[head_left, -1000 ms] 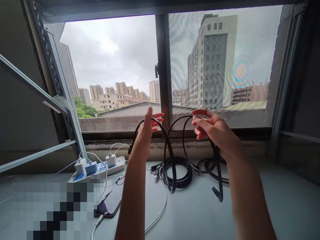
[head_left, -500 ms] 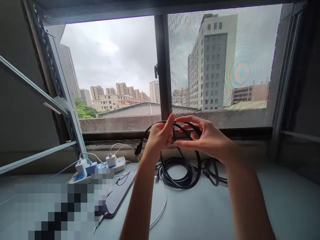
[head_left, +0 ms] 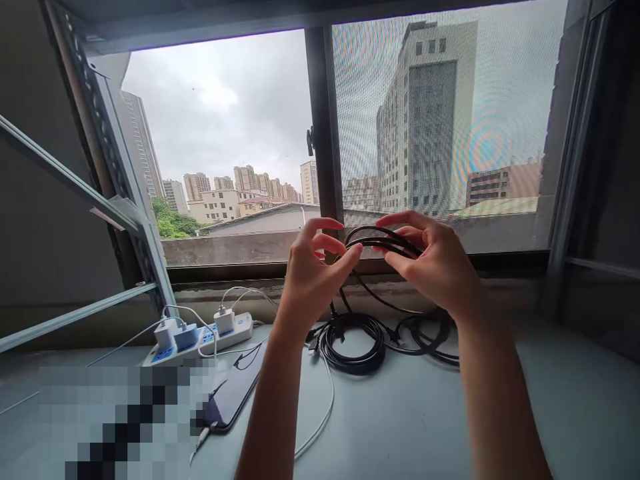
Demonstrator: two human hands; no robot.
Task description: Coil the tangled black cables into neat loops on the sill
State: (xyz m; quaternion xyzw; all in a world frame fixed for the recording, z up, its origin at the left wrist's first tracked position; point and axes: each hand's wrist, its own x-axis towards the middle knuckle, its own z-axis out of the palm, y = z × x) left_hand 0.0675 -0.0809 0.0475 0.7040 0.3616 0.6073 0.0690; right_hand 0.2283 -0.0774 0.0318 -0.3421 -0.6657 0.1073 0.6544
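Observation:
Both my hands are raised in front of the window, holding a black cable looped between them. My left hand pinches the loops with thumb and fingers at their left end. My right hand has its fingers curled round the same loops on the right. From the hands the cable hangs down to a coiled black bundle on the grey sill, with more loose black cable lying to its right.
A white power strip with white and blue chargers lies at the left, with white leads running from it. A dark phone lies face up near my left forearm. A window frame post stands behind the hands. Slanted metal rails are at the left.
My hands came together from apart, then rose a little. The wide hanging loops and the dangling plug ends are now gathered into tighter loops between both hands.

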